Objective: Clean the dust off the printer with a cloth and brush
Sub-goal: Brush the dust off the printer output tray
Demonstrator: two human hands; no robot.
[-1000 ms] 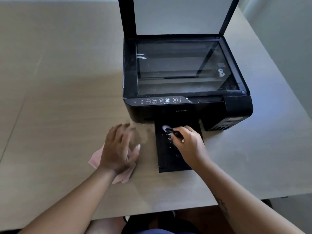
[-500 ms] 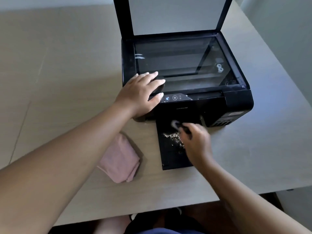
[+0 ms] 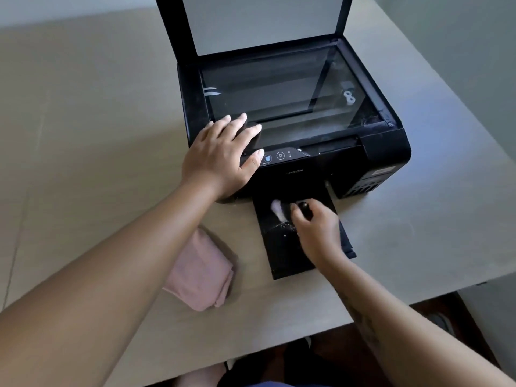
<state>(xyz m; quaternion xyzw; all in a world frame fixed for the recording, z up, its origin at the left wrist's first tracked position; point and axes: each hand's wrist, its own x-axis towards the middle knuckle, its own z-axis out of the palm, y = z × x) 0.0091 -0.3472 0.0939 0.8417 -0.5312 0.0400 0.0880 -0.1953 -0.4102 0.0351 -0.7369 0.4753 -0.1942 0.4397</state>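
Printer [image 3: 386, 148] sits on a pale table [image 3: 83, 121], scanner lid [image 3: 262, 20] raised upright, output tray [image 3: 279, 258] pulled out toward the person.

Progress, as I judge it: brushing stage, partway.
- Pale specks [image 3: 284, 226] lie loose on the tray just beside the bristles, so the tray is not yet clear.
- Scanner glass [image 3: 279, 90] shows a greyish haze along its front strip and near the right corner; it likely needs wiping.
- Pink cloth [image 3: 201, 272] lies folded on the table, left of the tray and apart from it, with no hand on it. The cloth pass looks mostly ahead.
- Whether the body panels are dusted is too hard to tell on the black finish.

Grips:
- Left hand [image 3: 220, 155] lies flat on the printer's front-left corner, fingers straight and slightly spread, tips reaching the glass edge, thumb beside the control buttons [image 3: 280, 155]. It holds nothing and appears to steady the machine.
- Right hand [image 3: 318, 233] is over the tray, fingers curled round the dark handle of a small brush [image 3: 277, 209]. White bristles point left, at or just over the tray surface close to the printer's front; contact is blurred.
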